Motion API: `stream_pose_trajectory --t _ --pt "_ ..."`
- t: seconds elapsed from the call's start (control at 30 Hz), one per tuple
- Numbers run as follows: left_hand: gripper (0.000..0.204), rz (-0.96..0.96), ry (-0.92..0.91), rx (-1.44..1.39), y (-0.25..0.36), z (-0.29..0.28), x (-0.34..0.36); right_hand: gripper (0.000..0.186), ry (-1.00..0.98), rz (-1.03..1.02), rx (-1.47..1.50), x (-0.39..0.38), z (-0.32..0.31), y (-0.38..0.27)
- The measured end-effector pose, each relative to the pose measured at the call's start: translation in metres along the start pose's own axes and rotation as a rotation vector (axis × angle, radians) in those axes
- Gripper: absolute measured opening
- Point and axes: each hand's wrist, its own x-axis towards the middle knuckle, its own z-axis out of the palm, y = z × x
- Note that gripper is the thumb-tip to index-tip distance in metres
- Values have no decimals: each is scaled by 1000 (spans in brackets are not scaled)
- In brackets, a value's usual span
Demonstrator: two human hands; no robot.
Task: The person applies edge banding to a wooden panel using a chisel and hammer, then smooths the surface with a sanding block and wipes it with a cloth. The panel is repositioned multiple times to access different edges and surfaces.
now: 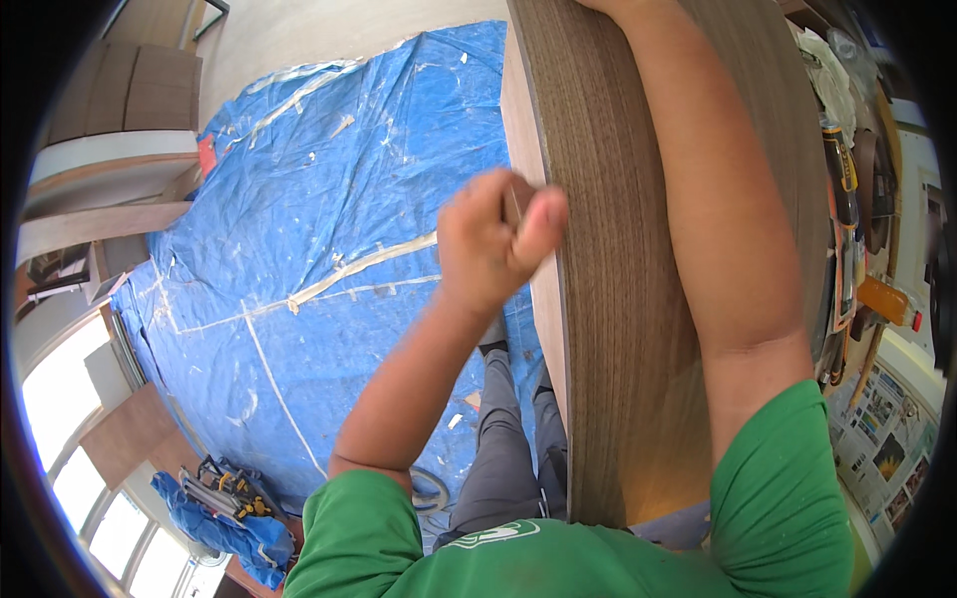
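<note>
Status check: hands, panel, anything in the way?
Left hand fisted at the wood panel edge, pinching something small, unclear what. Right hand out of view; forearm lies across the panel. Blue tarp on the floor; nothing blocking.

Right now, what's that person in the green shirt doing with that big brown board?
A person leans over a big wooden panel. The left hand is a fist at the panel's edge, pinching something small that is too hidden to tell. The right arm lies along the panel's top, its hand out of view past the top of the picture. Below is a blue tarp on the floor, with tools lying nearby.
</note>
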Motion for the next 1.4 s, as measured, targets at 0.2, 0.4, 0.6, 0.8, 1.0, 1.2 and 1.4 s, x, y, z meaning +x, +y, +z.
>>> stream_pose_trajectory --t 0.2,0.4,0.6,0.8,1.0,1.2,1.4 --pt "60 -8 109 -3 -22 11 95 42 -8 31 58 -1 -6 -14" --pt "57 5 76 0 -12 8 97 40 -5 5 49 -1 -6 -9" --pt "46 -4 -43 -91 5 -3 -20 37 43 -37 30 3 6 0" --pt "50 14 -82 57 0 -8 10 36 -15 -26 37 1 -5 -4" --pt "61 159 -14 203 -8 -3 75 36 38 -34 27 -2 -3 -3" --pt "66 198 -23 304 4 -7 102 37 68 -30 22 2 9 -5" --pt "52 167 -152 349 11 -19 53 39 4 -17 55 -3 -9 -3"
